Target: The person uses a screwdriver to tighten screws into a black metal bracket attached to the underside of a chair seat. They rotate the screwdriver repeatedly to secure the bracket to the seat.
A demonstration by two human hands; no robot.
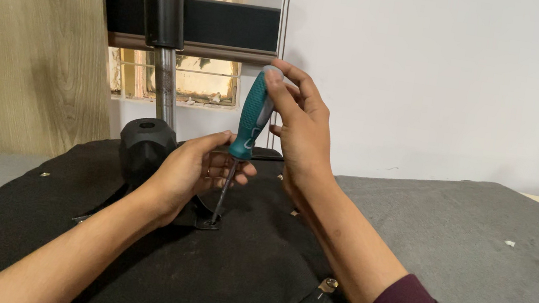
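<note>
Grey felt bench (455,234) carries black fabric seat base (148,261); right hand (300,131) grips teal rubbery screwdriver (251,117) upright, left hand (193,169) at nine o'clock pinching its steel shaft.

1. The screwdriver (252,115) in the right hand (302,129) has a smooth teal and grey handle that looks like plastic.
2. Below the grip, its thin shaft (224,191) is shiny metal.
3. Under the left hand (191,169) lies black cloth (197,268), matt and fuzzy.
4. Behind both hands, the pole (166,88) is shiny metal.
5. Right of them, the grey cloth (467,243) looks rough.
</note>
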